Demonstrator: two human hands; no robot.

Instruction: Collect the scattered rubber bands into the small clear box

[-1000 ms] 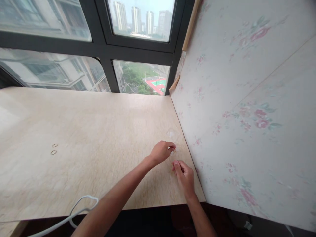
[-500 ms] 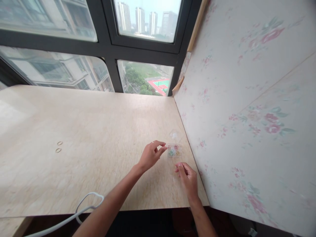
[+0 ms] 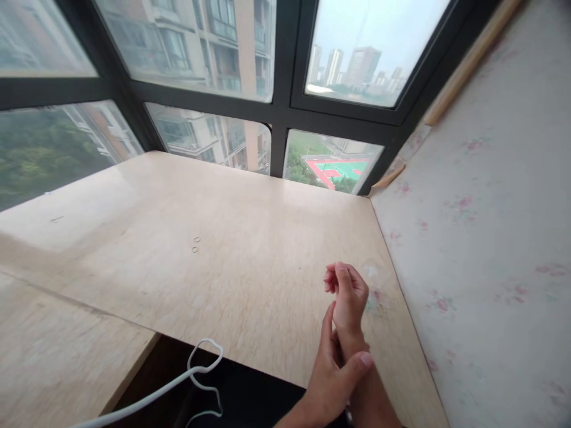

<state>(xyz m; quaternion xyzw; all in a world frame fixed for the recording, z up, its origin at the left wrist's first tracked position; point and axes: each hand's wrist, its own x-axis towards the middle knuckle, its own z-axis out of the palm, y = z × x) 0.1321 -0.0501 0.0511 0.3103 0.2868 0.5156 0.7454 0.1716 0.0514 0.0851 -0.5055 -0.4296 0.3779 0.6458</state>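
Observation:
My right hand (image 3: 348, 292) is raised just above the beige table (image 3: 250, 261), its fingers curled in with nothing showing in them. My left hand (image 3: 332, 371) reaches in from the lower left and closes thumb and fingers round my right wrist. Just right of my right hand, a small clear box with coloured bands (image 3: 375, 301) lies on the table near the wall. A clear lid (image 3: 370, 270) lies a little beyond it. Two small rings (image 3: 195, 245) lie side by side far to the left.
A floral papered wall (image 3: 482, 249) borders the table on the right. Dark-framed windows (image 3: 281, 119) run along the back. A white cable (image 3: 196, 371) loops below the table's near edge. A lower beige surface (image 3: 57, 351) adjoins at the left.
The view has swung left and up. My left hand left the box and went to my right wrist. My right hand lifted off the table and now partly hides the box.

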